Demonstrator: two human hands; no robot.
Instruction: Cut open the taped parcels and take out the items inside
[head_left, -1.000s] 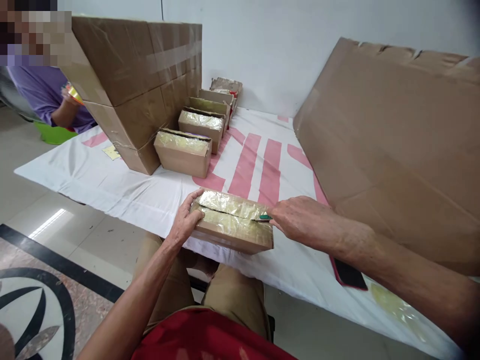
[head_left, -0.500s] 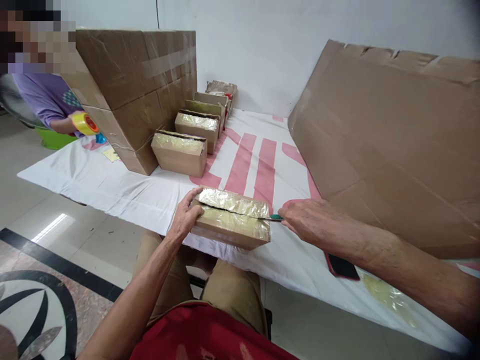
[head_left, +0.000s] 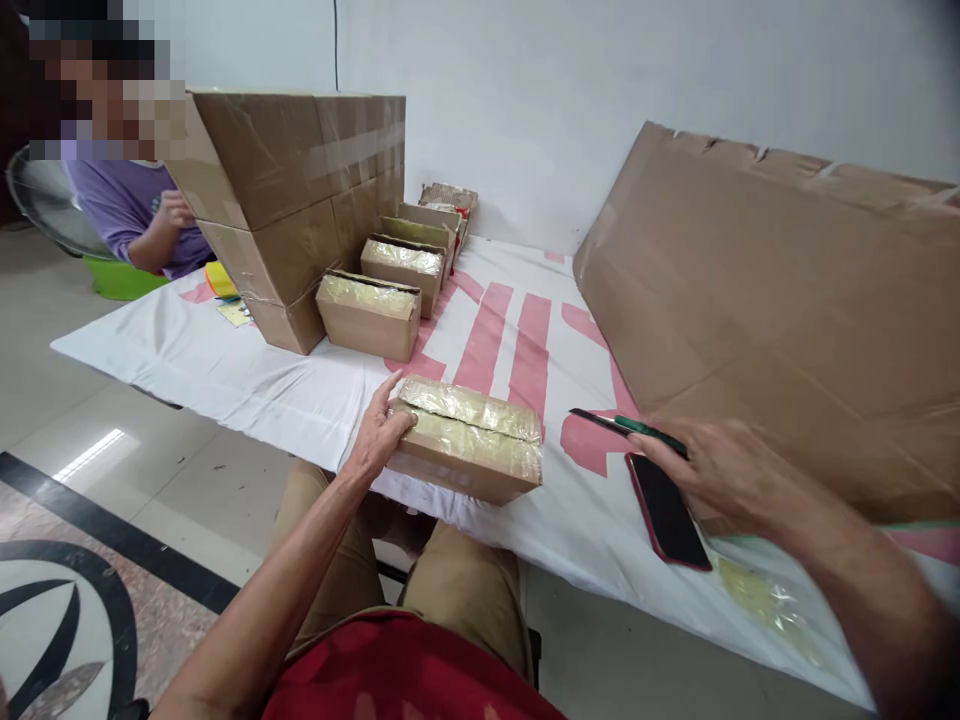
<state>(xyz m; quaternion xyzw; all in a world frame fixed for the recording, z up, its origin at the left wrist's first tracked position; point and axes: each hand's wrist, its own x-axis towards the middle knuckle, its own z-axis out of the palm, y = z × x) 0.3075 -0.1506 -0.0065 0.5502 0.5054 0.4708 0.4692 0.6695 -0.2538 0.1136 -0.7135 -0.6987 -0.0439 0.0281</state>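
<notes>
A small cardboard box (head_left: pixel 469 440) with shiny tape over its top lies at the near edge of the white and red cloth. My left hand (head_left: pixel 382 432) grips its left end, thumb on the tape. My right hand (head_left: pixel 720 470) is off to the right of the box, closed on a green-handled knife (head_left: pixel 622 425) whose blade points left. That hand hovers just above a dark phone (head_left: pixel 666 510) lying on the cloth.
Several similar taped boxes (head_left: pixel 369 312) stand in a row beside a stack of large cartons (head_left: pixel 300 200). A big flat cardboard sheet (head_left: pixel 780 310) leans at the right. Another person in a purple shirt (head_left: pixel 127 215) sits beyond the cartons, near a yellow tape roll (head_left: pixel 219 280).
My right hand pulled the knife out of the box's taped seam and moved right, above the phone. The other person put the yellow tape roll down on the cloth.
</notes>
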